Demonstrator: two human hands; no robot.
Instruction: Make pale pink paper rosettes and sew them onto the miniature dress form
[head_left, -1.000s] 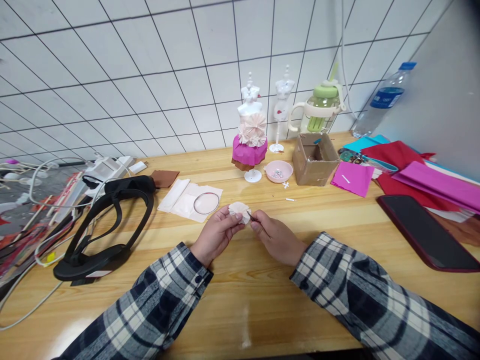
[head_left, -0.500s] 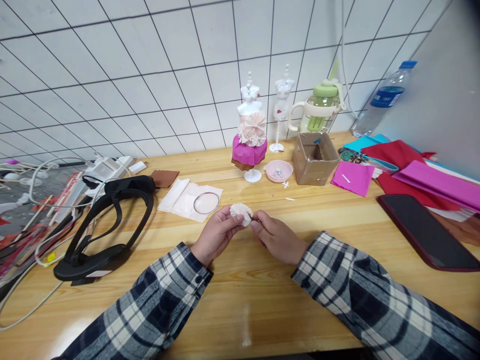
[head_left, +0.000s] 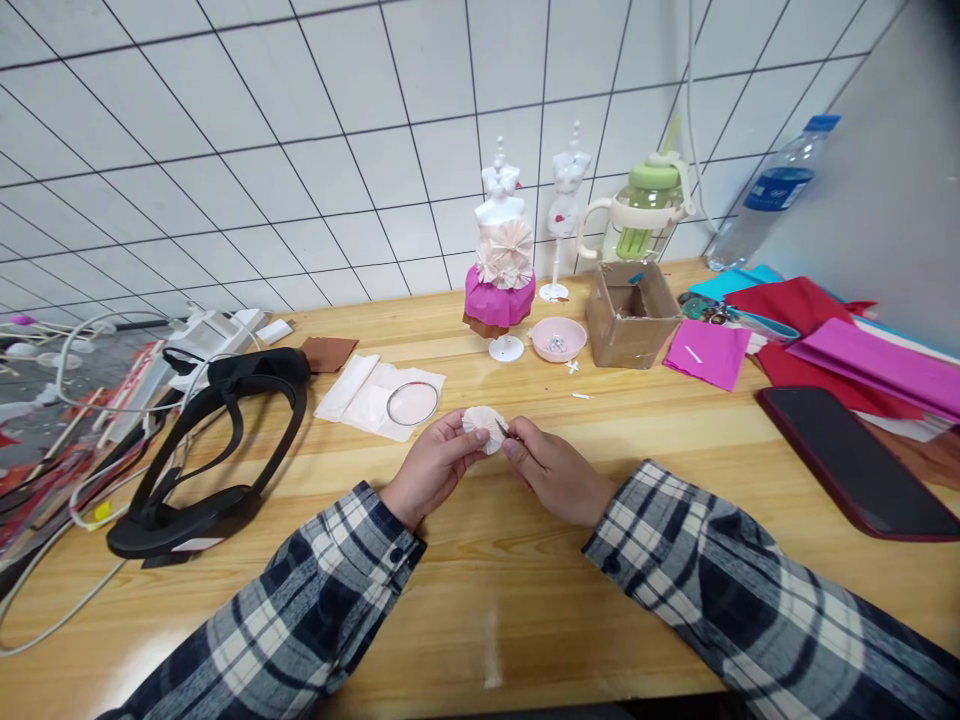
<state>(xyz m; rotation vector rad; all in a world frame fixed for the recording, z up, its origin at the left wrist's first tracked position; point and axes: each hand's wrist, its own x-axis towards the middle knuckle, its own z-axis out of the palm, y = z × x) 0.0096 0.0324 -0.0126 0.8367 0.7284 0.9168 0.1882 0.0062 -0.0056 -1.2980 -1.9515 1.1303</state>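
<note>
Between thumb and fingers, my left hand (head_left: 439,462) pinches a pale pleated paper rosette (head_left: 484,426). My right hand (head_left: 553,468) is closed on a small dark pointed tool (head_left: 502,430), too small to identify, whose tip lies over the rosette's right side. Behind my hands stands a white mini mannequin (head_left: 499,200) with a pink pleated top and a magenta skirt. A pink dish (head_left: 558,341) with small shiny pieces is beside its base. To the left lie pale paper (head_left: 364,393) and a thin ring (head_left: 412,422).
A second mannequin (head_left: 564,200), a cardboard box (head_left: 637,335), a green-lidded jug (head_left: 646,215) and a bottle (head_left: 780,190) stand behind. Coloured paper (head_left: 705,354) and a phone (head_left: 862,460) lie right. At left are a black headset (head_left: 195,520) and cables.
The dark tool's tip shows a little more clearly over the rosette. Both hands keep nearly the same place and hold; the view has shifted slightly.
</note>
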